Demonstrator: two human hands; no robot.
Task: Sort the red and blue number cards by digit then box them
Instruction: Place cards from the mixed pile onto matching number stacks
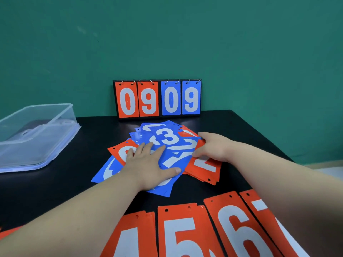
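My left hand (pixel 148 162) lies flat on the loose pile of cards (pixel 172 145) in the middle of the desk (pixel 55 182). Its fingers are straight and spread, pressing down on blue cards and gripping nothing. My right hand (pixel 209 145) is at the pile's 3 o'clock edge, cupped against the cards, with the thumb resting low near a red 2 card (pixel 204 166). Its fingertips are hidden behind the hand, so I cannot tell whether it has hold of a card or only touches the edge.

The pile is a mix of red and blue cards lying overlapped at odd angles. A blue 3 card (pixel 168 137) sits face up on top toward 12 o'clock. The red 2 card sticks out at about 4 o'clock.

At 6 o'clock from the pile, nearest me, red cards lie side by side in a row: a red 4 (pixel 133 236), a red 5 (pixel 181 234), a red 6 (pixel 235 229) and a red 7 (pixel 263 216). My right forearm crosses over the 7. More card edges show under the 4 and the 5.

At 12 o'clock a flip scoreboard (pixel 157 98) stands upright against the green wall, reading 09 in red and 09 in blue. At 9 to 10 o'clock, well apart from the pile, sits a clear plastic box (pixel 37 130).
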